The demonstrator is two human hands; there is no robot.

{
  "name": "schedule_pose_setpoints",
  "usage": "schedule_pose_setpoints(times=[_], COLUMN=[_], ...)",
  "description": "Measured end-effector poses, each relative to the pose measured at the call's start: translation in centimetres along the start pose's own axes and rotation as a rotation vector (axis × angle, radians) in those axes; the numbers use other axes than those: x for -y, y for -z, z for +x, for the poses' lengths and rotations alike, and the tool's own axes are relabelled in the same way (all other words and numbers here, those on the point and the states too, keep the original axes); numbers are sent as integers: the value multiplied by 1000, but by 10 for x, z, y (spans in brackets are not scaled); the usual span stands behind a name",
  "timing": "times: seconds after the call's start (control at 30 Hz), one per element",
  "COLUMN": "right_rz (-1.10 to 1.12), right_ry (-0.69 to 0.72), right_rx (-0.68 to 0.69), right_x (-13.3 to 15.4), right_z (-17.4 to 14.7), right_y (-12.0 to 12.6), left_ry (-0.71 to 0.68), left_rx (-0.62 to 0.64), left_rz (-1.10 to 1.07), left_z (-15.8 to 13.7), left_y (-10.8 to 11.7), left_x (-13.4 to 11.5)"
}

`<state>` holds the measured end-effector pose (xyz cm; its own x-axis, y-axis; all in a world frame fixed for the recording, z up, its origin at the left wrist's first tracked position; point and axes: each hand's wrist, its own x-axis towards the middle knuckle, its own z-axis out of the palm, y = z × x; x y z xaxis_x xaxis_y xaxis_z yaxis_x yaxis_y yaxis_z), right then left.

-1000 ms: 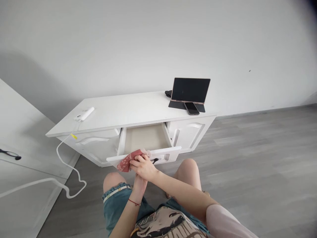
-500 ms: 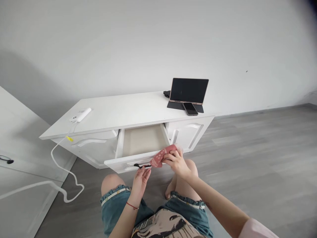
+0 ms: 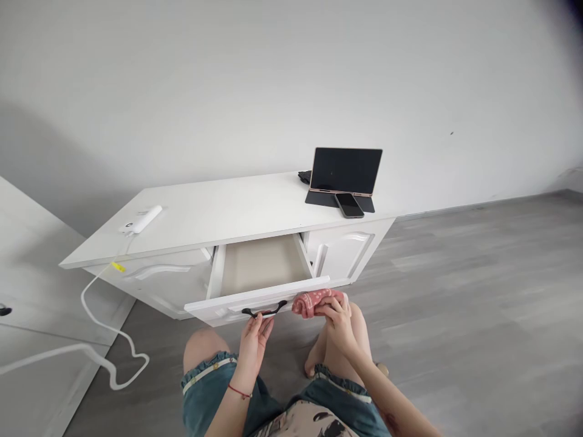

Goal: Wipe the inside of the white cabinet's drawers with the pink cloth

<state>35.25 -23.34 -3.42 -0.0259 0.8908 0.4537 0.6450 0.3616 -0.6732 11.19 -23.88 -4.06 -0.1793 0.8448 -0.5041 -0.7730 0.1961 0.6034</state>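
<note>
White desk (image 3: 218,209) before a pale wall (image 3: 228,91): the right hand (image 3: 336,318) pinches a bunched, pale-patterned pink cloth (image 3: 312,301); further left, the left hand (image 3: 255,343) touches the drawer (image 3: 264,261) handle (image 3: 265,312), grip unclear.

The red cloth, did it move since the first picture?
Yes, the red cloth moved right: first left of the tablet, now roughly below it in the view.

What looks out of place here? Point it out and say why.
Slightly untidy: the phone lies crooked, overlapping the dark flap in front of the tablet. A small dark speck breaks up the plain wall. No spill shows.
</note>
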Motion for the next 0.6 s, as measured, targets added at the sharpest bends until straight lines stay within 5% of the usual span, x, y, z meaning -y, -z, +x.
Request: schedule_pose_setpoints(times=[0.33,0.6], right_rz=[1360,1663], right_ry=[-874,-1073], right_rx=[250,83], right_x=[-8,-31], right_z=[-19,-15], right_y=[-21,-8], left_ry=[-25,-35], left_rx=[-4,-15], left_rz=[10,96], left_z=[42,82], left_y=[-23,-50], left_x=[-14,-35])
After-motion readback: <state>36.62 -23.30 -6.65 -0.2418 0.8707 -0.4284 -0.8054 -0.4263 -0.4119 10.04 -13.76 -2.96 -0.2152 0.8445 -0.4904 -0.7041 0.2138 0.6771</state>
